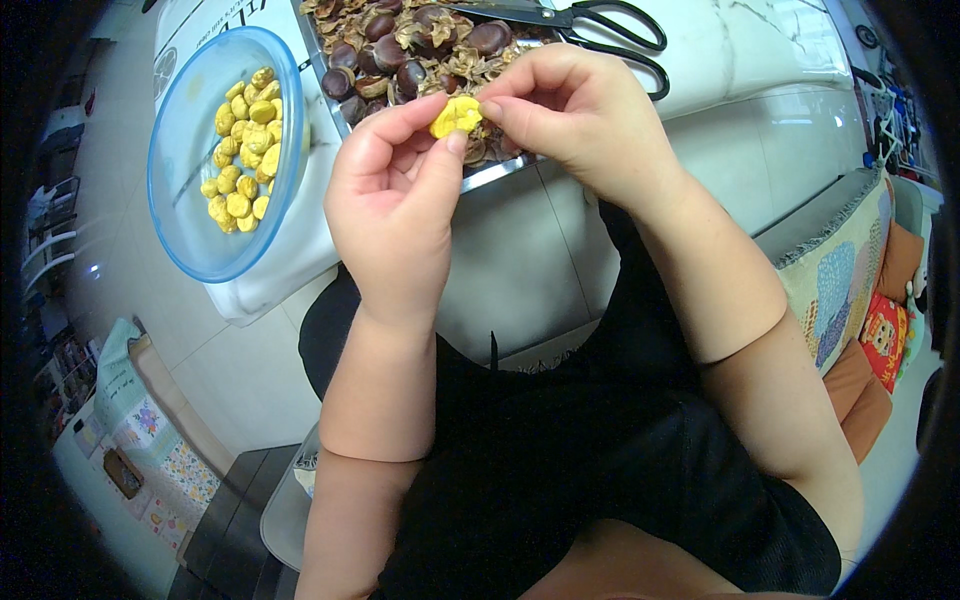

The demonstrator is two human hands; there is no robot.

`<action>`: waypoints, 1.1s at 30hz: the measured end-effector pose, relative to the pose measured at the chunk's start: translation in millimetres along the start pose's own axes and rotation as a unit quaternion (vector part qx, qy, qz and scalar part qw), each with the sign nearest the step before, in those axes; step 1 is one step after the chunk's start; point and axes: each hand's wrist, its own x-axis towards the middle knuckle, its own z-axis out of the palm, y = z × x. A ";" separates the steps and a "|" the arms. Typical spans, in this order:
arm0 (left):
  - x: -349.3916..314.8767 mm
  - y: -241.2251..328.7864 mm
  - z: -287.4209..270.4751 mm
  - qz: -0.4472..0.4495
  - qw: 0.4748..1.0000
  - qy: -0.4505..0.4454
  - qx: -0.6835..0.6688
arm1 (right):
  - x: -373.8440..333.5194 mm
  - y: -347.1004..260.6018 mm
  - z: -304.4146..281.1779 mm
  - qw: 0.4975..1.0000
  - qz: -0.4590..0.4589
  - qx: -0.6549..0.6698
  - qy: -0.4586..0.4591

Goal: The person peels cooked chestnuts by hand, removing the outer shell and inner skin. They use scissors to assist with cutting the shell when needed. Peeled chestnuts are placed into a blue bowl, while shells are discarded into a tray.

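A yellow peeled chestnut (456, 118) sits between the thumb and index finger of my left hand (395, 200), which is closed on it. My right hand (585, 120) is closed in a pinch at the chestnut's right edge; any scrap of skin between those fingertips is too small to make out. Below both hands lies a metal tray (495, 176) of brown unpeeled chestnuts (390, 52) and loose shell pieces (480, 75). To the left, a clear blue-rimmed bowl (163, 225) holds several yellow peeled chestnuts (240, 130).
Black-handled scissors (553, 16) rest across the tray's far right corner. A glossy white cover (740, 50) drapes the table on the right. Off to the right stands a sofa with a patterned throw (830, 270) and a red cushion (882, 340).
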 end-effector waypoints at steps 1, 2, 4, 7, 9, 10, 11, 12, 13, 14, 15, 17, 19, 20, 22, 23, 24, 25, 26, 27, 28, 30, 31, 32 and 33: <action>-0.4 0.2 0.3 -0.001 1.000 0.001 0.004 | -0.2 0.4 0.8 1.000 -0.002 0.005 0.004; -0.2 0.5 0.6 -0.002 1.000 0.001 -0.002 | -0.7 0.3 1.1 1.000 -0.005 0.009 0.008; 0.2 1.2 0.8 -0.005 1.000 0.001 -0.013 | -1.4 0.5 1.1 1.000 -0.010 0.016 0.014; 0.3 1.4 2.0 0.003 1.000 0.015 -0.023 | -0.6 1.1 1.9 0.999 -0.002 0.039 0.009; 0.2 1.2 0.9 0.004 1.000 0.008 -0.024 | 0.0 -1.5 1.1 0.997 0.024 0.072 0.000; 0.2 1.0 0.4 0.005 1.000 0.004 -0.025 | 0.1 -1.3 1.0 0.997 0.023 0.072 -0.003; 0.1 1.2 0.4 0.010 1.000 0.008 -0.014 | 0.3 -1.4 0.7 0.997 0.021 0.072 -0.006; 0.2 1.2 0.7 0.015 1.000 0.012 -0.004 | 0.4 -1.4 0.8 0.997 0.020 0.071 -0.009; 0.2 1.3 0.9 0.019 1.000 0.016 0.007 | 0.4 -0.8 1.5 0.998 0.014 0.067 -0.007; -0.2 1.7 1.7 0.024 0.999 0.017 0.021 | 0.1 0.4 2.1 0.998 0.007 0.063 -0.003; -0.7 2.3 2.6 0.028 0.999 0.018 0.036 | -0.2 0.9 2.4 0.998 0.001 0.058 0.000; -0.9 2.3 2.9 0.029 0.998 0.020 0.044 | -0.8 0.3 2.4 0.999 -0.002 0.041 0.004; -0.7 0.9 2.2 0.025 0.999 0.020 0.033 | -1.0 0.5 2.6 0.999 -0.007 0.039 0.006; -0.8 0.4 2.0 0.027 0.999 0.020 0.030 | -0.8 1.5 3.0 0.999 -0.010 0.044 0.007; -0.8 -0.1 1.8 0.030 0.999 0.020 0.023 | -0.2 1.5 3.4 0.997 0.000 0.072 0.009; -0.5 0.7 1.5 0.017 1.000 0.020 0.007 | 0.5 0.6 3.6 0.995 0.013 0.094 0.011; -0.1 2.1 1.4 0.003 1.000 0.020 -0.009 | 1.1 -0.4 3.5 0.993 0.026 0.116 0.012; 0.3 3.0 1.1 -0.010 0.999 0.020 -0.024 | 1.7 -1.4 2.7 0.993 0.030 0.118 0.003; 0.7 3.0 0.7 -0.008 0.999 0.021 -0.026 | 2.2 -2.6 1.5 0.992 0.033 0.119 -0.007; 1.3 2.9 0.4 -0.006 0.999 0.022 -0.028 | 2.5 -3.1 0.9 0.992 0.037 0.120 -0.016; 1.6 2.9 0.2 -0.005 0.999 0.023 -0.029 | 2.0 -2.9 2.0 0.994 0.025 0.103 -0.007; 1.4 2.8 1.4 -0.002 0.999 0.025 -0.031 | 0.4 -0.7 5.0 0.998 0.000 0.068 0.011; 1.2 2.6 1.9 -0.001 0.999 0.025 -0.032 | 0.2 0.7 5.2 0.998 -0.002 0.062 0.015; 1.1 2.3 2.3 -0.001 0.999 0.025 -0.035 | 0.3 2.0 5.1 0.998 -0.005 0.055 0.019; 0.9 1.8 2.5 -0.001 0.999 0.025 -0.038 | 0.3 2.6 4.9 0.999 -0.007 0.048 0.024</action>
